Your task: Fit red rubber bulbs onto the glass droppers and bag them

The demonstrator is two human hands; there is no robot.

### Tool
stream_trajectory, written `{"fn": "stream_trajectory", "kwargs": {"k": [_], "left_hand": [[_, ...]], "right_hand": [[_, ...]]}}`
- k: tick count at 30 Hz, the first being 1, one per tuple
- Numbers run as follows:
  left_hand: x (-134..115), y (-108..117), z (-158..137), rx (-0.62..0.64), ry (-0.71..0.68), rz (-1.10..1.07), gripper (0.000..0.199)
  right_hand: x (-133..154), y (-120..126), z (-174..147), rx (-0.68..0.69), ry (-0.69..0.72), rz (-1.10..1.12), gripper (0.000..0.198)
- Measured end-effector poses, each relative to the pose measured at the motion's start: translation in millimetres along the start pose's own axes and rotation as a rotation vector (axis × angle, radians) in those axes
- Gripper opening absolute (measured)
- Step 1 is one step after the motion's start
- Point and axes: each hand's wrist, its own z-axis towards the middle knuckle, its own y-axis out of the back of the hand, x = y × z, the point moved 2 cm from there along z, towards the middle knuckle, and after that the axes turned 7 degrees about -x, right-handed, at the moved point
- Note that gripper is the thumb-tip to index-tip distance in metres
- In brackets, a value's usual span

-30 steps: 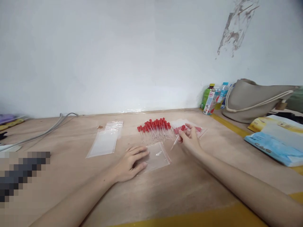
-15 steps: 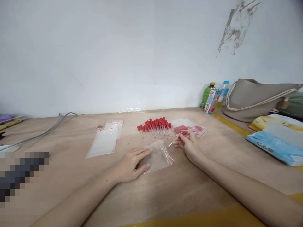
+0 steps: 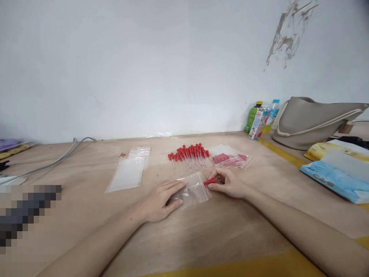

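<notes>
My left hand lies on the table with its fingers stretched out, resting on the left part of a clear zip bag. By its red rubber bulb, my right hand pinches a dropper at the bag's right, open-looking end. The dropper's clear tube points left, within the bag's outline. Behind the bag, a row of red-bulbed droppers lies fanned out, tubes toward me. To their right, several zip bags with droppers inside lie in an overlapping pile.
Flat zip bags lie on the left of the table. A grey cable runs along the far left. At the right are drink bottles, a grey bag and a blue tissue pack. A wall stands behind.
My right hand has moved down and toward the zip bag, bringing the dropper's tube from outside the bag to inside its outline. My left hand has stayed in place.
</notes>
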Motion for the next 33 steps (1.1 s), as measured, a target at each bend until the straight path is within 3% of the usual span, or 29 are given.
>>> {"fn": "stream_trajectory", "kwargs": {"k": [3, 7, 14, 20, 23, 28, 31, 33], "left_hand": [[0, -1, 0, 0.017, -0.019, -0.003, 0.047], [0, -1, 0, 0.029, -0.031, -0.017, 0.046], [-3, 1, 0, 0.048, -0.031, -0.063, 0.046], [0, -1, -2, 0.018, -0.024, -0.091, 0.040], [1, -2, -3, 0.020, -0.027, -0.093, 0.040], [1, 0, -1, 0.030, -0.021, -0.077, 0.041], [1, 1, 0, 0.050, -0.021, -0.063, 0.043], [0, 0, 0, 0.057, -0.022, -0.061, 0.043]], "right_hand": [[5, -2, -2, 0.098, 0.110, 0.007, 0.025], [6, -12, -6, 0.208, 0.037, 0.061, 0.025], [-2, -5, 1, 0.146, -0.057, -0.020, 0.025], [2, -6, 2, 0.244, 0.145, -0.320, 0.023], [3, -9, 1, 0.209, 0.186, -0.388, 0.024], [0, -9, -1, 0.165, 0.068, -0.237, 0.026], [-4, -2, 3, 0.024, 0.000, -0.160, 0.028], [-5, 5, 11, -0.081, -0.038, -0.239, 0.022]]}}
